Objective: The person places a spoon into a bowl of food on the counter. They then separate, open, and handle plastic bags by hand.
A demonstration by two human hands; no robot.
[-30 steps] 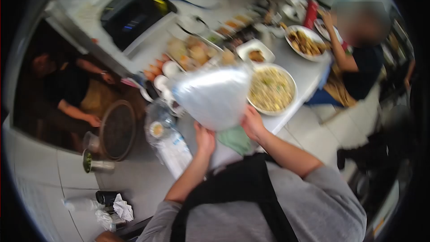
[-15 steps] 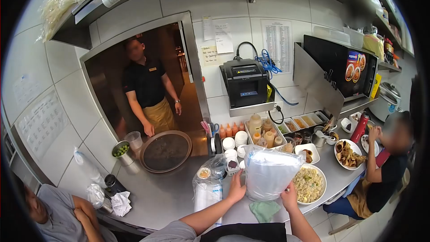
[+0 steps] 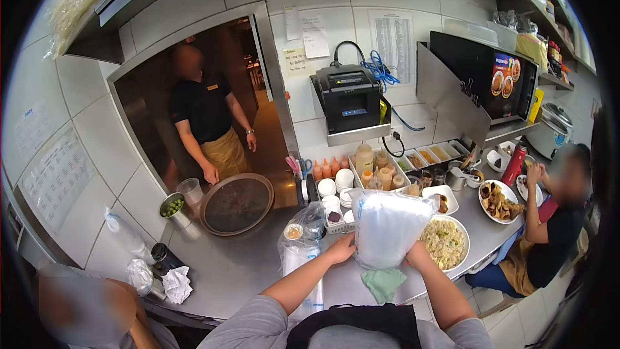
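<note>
A bulky clear plastic-wrapped pack (image 3: 391,229) stands tilted over the counter in front of me; its contents look like stacked clear plastic but I cannot make them out. My left hand (image 3: 342,249) grips its left side, fingers partly hidden behind it. My right hand (image 3: 416,255) holds the lower right edge, its fingers also mostly hidden. Under the pack lies a green cloth (image 3: 383,284). Close to my right hand is a plate of fried rice (image 3: 445,243). Left of my left hand sits a clear bag with a small sauce tub (image 3: 294,231), above a white plastic-wrapped package (image 3: 302,278).
A round brown tray (image 3: 237,204) lies at the pass window, where a person (image 3: 206,116) stands. Sauce bottles (image 3: 364,156) and white cups (image 3: 327,187) line the back. Another person (image 3: 558,220) sits right, near a food plate (image 3: 500,201). A third person (image 3: 90,310) is at left.
The pack stays in both hands, and my forearms reach further forward around its lower part. My view has shifted slightly. The person at the window has turned their head.
</note>
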